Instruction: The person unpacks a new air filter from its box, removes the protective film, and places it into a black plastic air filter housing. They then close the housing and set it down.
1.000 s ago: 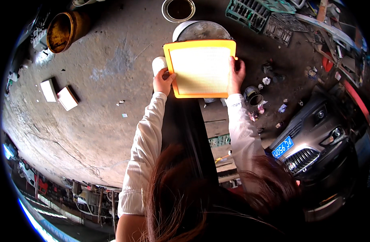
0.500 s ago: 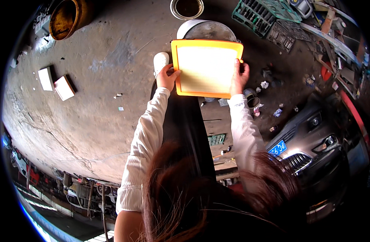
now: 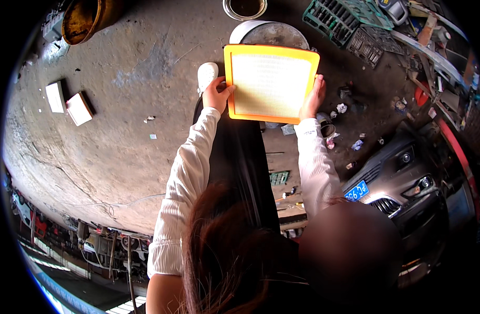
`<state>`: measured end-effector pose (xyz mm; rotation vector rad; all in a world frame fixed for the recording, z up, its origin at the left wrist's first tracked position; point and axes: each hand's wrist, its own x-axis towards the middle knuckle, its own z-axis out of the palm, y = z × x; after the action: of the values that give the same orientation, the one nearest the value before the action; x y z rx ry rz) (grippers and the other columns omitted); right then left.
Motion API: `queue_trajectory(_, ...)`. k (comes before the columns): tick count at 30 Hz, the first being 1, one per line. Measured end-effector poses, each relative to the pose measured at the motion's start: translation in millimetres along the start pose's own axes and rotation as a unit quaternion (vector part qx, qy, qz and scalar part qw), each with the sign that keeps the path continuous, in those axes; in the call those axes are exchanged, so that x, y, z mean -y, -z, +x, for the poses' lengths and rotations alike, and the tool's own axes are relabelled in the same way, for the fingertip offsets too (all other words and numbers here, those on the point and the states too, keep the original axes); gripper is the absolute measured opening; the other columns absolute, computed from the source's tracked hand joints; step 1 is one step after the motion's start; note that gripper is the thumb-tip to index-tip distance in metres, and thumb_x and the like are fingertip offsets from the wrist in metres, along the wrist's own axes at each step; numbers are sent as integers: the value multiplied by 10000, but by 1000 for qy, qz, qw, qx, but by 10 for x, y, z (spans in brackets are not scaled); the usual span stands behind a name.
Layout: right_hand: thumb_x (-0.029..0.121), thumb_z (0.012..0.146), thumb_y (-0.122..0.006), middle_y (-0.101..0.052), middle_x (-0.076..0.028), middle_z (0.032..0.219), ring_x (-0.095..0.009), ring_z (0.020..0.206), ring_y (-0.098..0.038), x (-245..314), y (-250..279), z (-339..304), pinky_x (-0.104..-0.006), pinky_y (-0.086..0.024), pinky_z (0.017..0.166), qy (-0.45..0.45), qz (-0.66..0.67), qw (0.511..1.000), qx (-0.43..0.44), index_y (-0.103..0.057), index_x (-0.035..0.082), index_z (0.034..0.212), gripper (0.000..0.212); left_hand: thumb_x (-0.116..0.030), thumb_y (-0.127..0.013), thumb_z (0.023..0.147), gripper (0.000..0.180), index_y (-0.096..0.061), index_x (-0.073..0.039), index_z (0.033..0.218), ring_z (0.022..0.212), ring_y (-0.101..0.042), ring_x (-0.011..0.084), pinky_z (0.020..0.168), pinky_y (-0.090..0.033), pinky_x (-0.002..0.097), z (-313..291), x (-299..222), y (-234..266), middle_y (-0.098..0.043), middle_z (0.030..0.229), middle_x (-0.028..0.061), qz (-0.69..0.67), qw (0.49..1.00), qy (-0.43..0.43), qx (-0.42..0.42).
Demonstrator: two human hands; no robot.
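Observation:
A rectangular air filter with an orange-yellow rim and pale pleated middle is held up before me, its face toward me. My left hand grips its left edge, the thumb over the rim and the other fingers partly behind it. At the lower right side, my right hand holds the opposite edge, with part of the fingers hidden. Behind the filter's top edge stands a round white drum with a worn grey top.
An open tin stands beyond the drum. A green socket-tool case lies far right, near scrap. A dark car is at right, with crumpled litter about. Two flat white-faced pieces lie left, below a rusty barrel.
The filter has risen slightly and tilted, its pleats now showing more plainly. My right thumb has moved from the filter's face toward its right edge.

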<state>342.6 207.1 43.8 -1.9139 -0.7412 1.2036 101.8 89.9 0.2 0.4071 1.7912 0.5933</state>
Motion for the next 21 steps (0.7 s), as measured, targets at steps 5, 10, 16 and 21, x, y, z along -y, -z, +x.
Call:
queue_trajectory(5,467,975,-478,-604,-52,980,-137,879,-559,-156,94,73,-289,-453,803,35,-68,997,11,-545,20,1039,457,-214,-759,785,405,-645,-31,1128,774,-656,171,748,-524,308,19,62,-7,-694,861,78,28,999,-13,-13)
queue_trajectory(10,458,976,-486,-630,-55,941,-133,823,-571,-178,99,103,-292,-477,757,59,-72,996,-15,-578,2,1007,466,-249,-796,748,427,-651,9,1056,773,-660,165,758,-528,297,-9,-82,7,-699,866,84,14,1000,11,-5)
queue_trajectory(16,418,984,-492,-613,-54,878,-122,791,-568,-29,22,22,-280,-464,734,37,-31,999,3,-544,0,927,425,-242,-798,751,405,-646,-3,1040,807,-666,168,783,-530,303,146,24,109,-693,895,75,31,998,-9,53)
queue_trajectory(21,413,988,-483,-620,-61,905,-136,828,-583,24,41,-4,-289,-466,770,14,-34,999,15,-560,2,971,419,-240,-738,773,353,-652,-21,1036,843,-685,228,797,-526,322,41,-86,126,-703,938,111,175,978,-113,-1)
